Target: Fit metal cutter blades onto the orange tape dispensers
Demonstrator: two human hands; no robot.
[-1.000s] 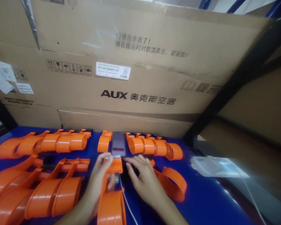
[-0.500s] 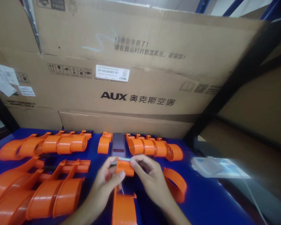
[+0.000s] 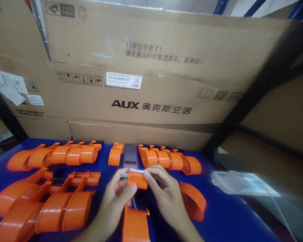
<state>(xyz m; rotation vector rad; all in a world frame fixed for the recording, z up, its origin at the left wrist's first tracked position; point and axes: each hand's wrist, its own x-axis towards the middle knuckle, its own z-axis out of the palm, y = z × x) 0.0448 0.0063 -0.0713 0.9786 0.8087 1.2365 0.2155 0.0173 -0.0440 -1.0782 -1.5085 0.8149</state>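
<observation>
My left hand (image 3: 118,195) is closed on an orange plastic part (image 3: 138,181), its thumb pressed on the front face. A wide curved band of the same orange plastic hangs below, at the bottom of the head view. Along the upper edge of the part lies a pale strip with fine teeth (image 3: 138,170). At the right end of that strip, my right hand (image 3: 164,188) pinches with thumb and fingers; some of those fingers are hidden behind. A thin pale line shows under the part, too small to name.
Rows of similar orange parts (image 3: 74,210) lie left and at the back (image 3: 164,159) of the blue surface (image 3: 227,215). One orange ring-shaped part (image 3: 194,201) is at right. Behind my hands stands a phone (image 3: 130,158). A large cardboard box (image 3: 91,101) forms the back; clear plastic packaging (image 3: 229,181) lies right.
The whole view has shifted slightly, so everything appears a little further right. Both hands keep their hold on the orange part and strip, almost unchanged.
</observation>
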